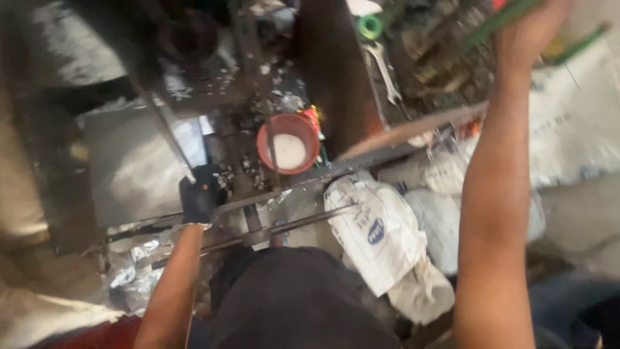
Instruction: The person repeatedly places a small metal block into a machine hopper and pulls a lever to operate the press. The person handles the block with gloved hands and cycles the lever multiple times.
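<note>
At nine o'clock a dull grey metal sheet [132, 165] lies flat, smooth and smeared with glare. Just right of it the left hand [200, 197], in a dark glove with a small orange spot, is closed around the black knob of a thin steel lever [165, 126] that slants up toward eleven o'clock. Below the hand, long round metal rods [284, 226] run across toward three o'clock, greasy and dark. Crumpled silvery foil or plastic [132, 271] lies at seven o'clock, its shape hard to read.

Near the centre, toward twelve o'clock, a round red-orange plastic bowl [289, 143] holds a white liquid or paste; pale metal chips are scattered about it. Beyond it a rusty brown table [336, 77] carries a steel spanner [384, 68] and a green ring-shaped roll [370, 26]. White woven sacks [381, 232] slump at four o'clock, soft and wrinkled.

At one o'clock the bare right hand [533, 32] is raised to the frame's top edge, curled about a green stick-like object [500, 19]; motion blur and the cropping hide the fingers, so the grip cannot be told for sure. A dark garment covers six o'clock.
</note>
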